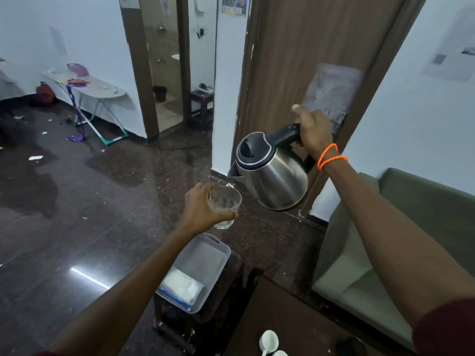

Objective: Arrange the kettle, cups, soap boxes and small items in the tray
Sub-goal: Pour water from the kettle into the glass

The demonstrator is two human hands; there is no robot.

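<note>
The kettle (272, 173) is steel with a black lid and handle, rigid and likely the heaviest piece, heavier still if it holds water; its polished wall looks slippery, so the handle is the place to take it. The right hand (314, 132) is wrapped around that handle, holding it in the air, spout tipped toward the glass (225, 205). The tray (199, 273), light plastic, sits on a dark stool below, with a white packet at its near end. The glass is light, smooth and breakable; the left hand (203, 209) curls around its side. White cups (268, 340) stand at the desk's near edge. No writing is legible.
</note>
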